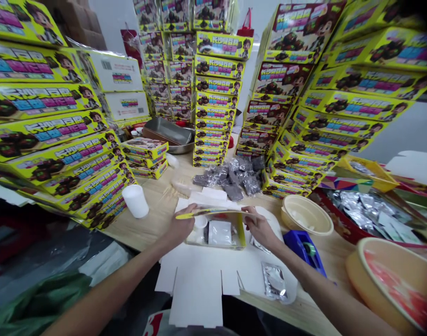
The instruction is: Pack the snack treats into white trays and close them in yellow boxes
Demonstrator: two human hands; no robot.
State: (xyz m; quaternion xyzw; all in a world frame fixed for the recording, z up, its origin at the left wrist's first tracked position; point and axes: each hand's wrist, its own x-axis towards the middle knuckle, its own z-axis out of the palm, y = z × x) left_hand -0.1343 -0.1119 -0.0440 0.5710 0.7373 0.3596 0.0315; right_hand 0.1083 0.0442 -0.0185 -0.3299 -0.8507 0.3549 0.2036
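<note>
My left hand and my right hand are closed on opposite ends of a thin card. Seen nearly edge-on, the card shows yellow at its left end; whether it is loose or a box lid I cannot tell. Below it lies an open yellow box, partly covered by the card. Inside are a white sachet and a white round piece like a small cup. Under the box spreads white unfolded carton board. A silver sachet lies on the board, right of the box.
Tall stacks of yellow boxes rise left, behind and right. Dark clear-wrapped packets lie behind my hands. A white cylinder stands left. To the right are a blue tape dispenser, a cream bowl and a larger tub.
</note>
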